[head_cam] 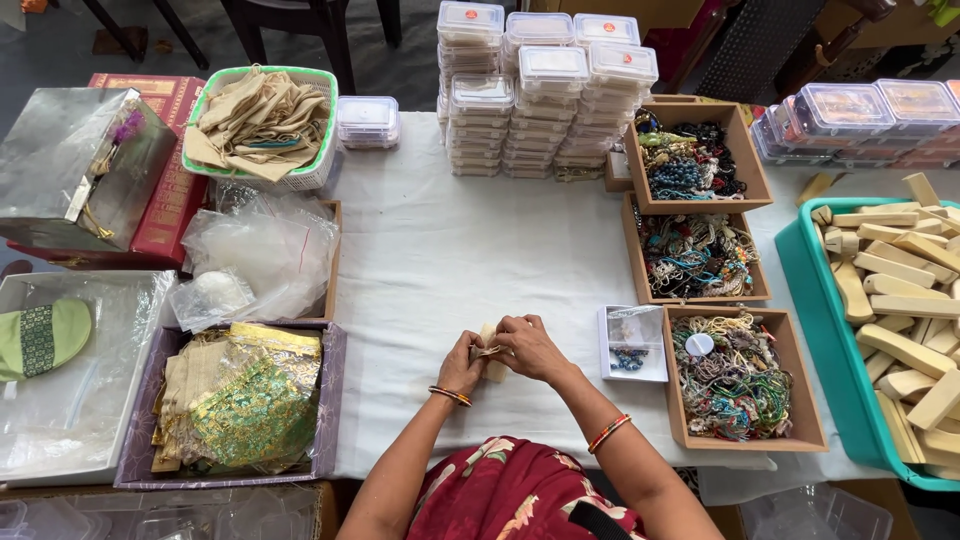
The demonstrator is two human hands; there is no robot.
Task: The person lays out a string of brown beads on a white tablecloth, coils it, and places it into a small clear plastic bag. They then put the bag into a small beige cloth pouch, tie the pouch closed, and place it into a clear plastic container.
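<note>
Both hands met at the middle of the white tablecloth (430, 250), the left hand (461, 364) and right hand (527, 346) pinched together on a small pale wooden piece (492, 366) with a thin cord or strand at its left end, just in front of the person's lap. By the look of it the strand was being wound or tied onto the piece, and the next move would call for a steady pinch while one hand worked the strand. The fingers hid most of the piece, so its shape, the strand's kind and any knot could not be made out.
</note>
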